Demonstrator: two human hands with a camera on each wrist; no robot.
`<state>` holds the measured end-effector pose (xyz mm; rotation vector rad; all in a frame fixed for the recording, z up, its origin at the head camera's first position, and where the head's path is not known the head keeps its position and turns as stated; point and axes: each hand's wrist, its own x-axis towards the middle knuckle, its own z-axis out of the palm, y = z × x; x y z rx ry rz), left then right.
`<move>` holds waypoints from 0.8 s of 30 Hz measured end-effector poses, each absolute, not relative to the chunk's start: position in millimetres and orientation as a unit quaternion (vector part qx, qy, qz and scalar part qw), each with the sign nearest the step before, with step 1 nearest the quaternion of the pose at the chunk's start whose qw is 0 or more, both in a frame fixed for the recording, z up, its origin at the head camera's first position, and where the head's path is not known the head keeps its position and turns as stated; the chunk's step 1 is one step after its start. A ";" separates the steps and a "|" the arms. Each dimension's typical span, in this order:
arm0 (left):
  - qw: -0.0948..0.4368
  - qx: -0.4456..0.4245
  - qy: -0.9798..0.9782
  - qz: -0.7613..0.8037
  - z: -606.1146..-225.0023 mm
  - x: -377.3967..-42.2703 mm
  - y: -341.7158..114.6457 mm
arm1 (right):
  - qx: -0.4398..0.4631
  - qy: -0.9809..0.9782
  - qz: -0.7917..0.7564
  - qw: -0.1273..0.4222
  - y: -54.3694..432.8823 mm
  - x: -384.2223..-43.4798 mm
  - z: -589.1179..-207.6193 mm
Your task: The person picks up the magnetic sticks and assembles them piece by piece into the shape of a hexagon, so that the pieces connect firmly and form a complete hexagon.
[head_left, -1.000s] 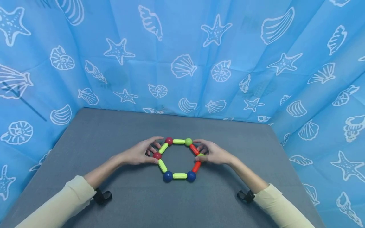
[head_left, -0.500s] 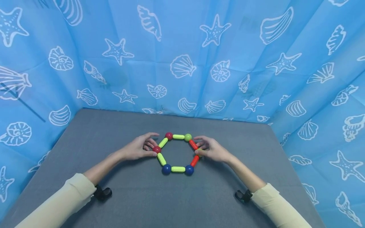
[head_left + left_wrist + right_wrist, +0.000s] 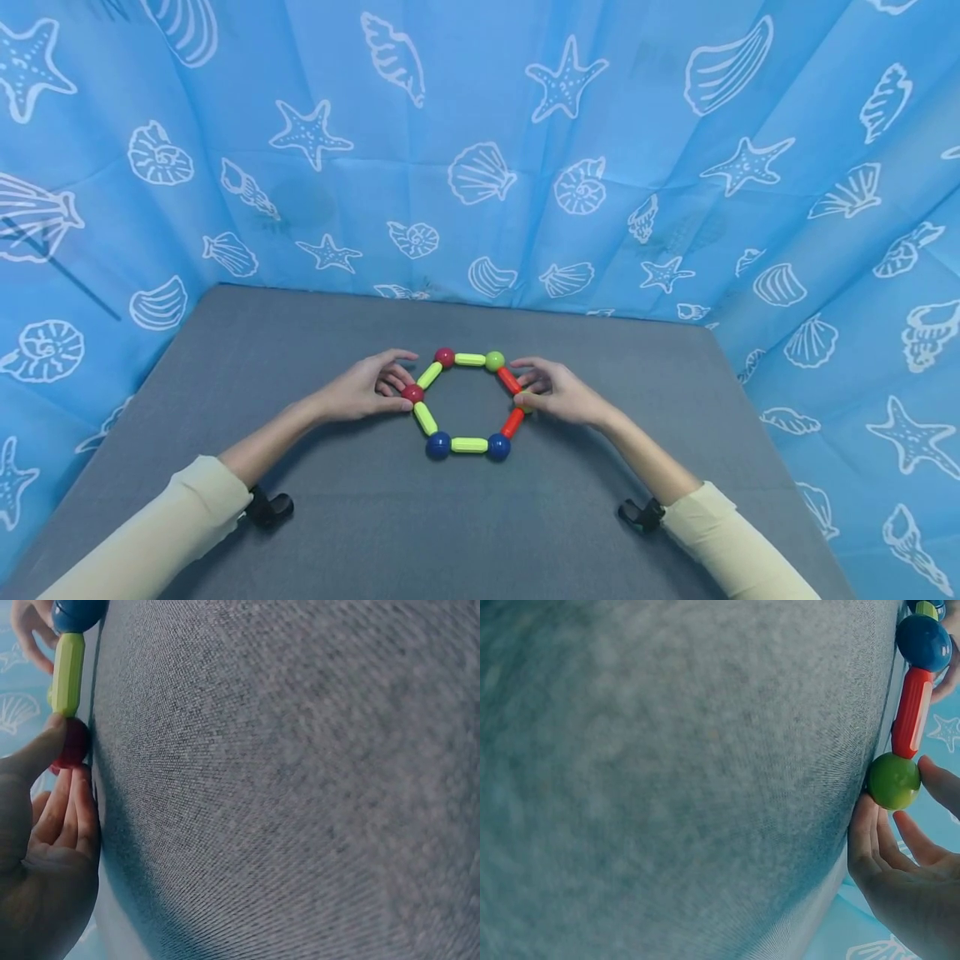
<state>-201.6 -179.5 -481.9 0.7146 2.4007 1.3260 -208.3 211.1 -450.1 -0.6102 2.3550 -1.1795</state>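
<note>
A six-sided ring of toy building rods and balls lies on the grey table in the head view. At its left corner is a red ball [image 3: 412,395], which my left hand [image 3: 367,387] pinches between thumb and fingertips. Opposite, my right hand [image 3: 562,394] holds a green ball [image 3: 894,781] the same way; its thumb covers much of that ball in the head view. Yellow-green rods [image 3: 469,445] form most sides, while two red rods [image 3: 513,422] meet at the held green ball. Two blue balls [image 3: 438,446] make the near corners. Another red ball [image 3: 445,358] and green ball [image 3: 494,361] sit at the far corners.
Grey cloth covers the table [image 3: 465,525]. Behind it and along both sides hangs a blue curtain [image 3: 480,225] printed with white shells and starfish. A black strap [image 3: 270,508] is on the left wrist, another [image 3: 641,515] on the right.
Both hands and the ring have shifted slightly away from the person since the first frame. The index fingertips now stand farther from the far balls. Over the last half second, almost everything stays still.
</note>
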 end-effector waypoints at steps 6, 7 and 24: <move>0.149 0.250 0.837 0.463 -485.0 -202.4 -180.8 | -0.222 0.853 -0.422 0.214 210.6 -210.5 -451.1; 0.149 0.250 0.837 0.463 -485.3 -202.4 -180.9 | -0.223 0.853 -0.421 0.214 210.5 -210.6 -451.1; 0.122 0.243 0.873 0.405 -468.7 -199.0 -195.3 | -0.231 0.870 -0.404 0.161 217.8 -212.1 -443.7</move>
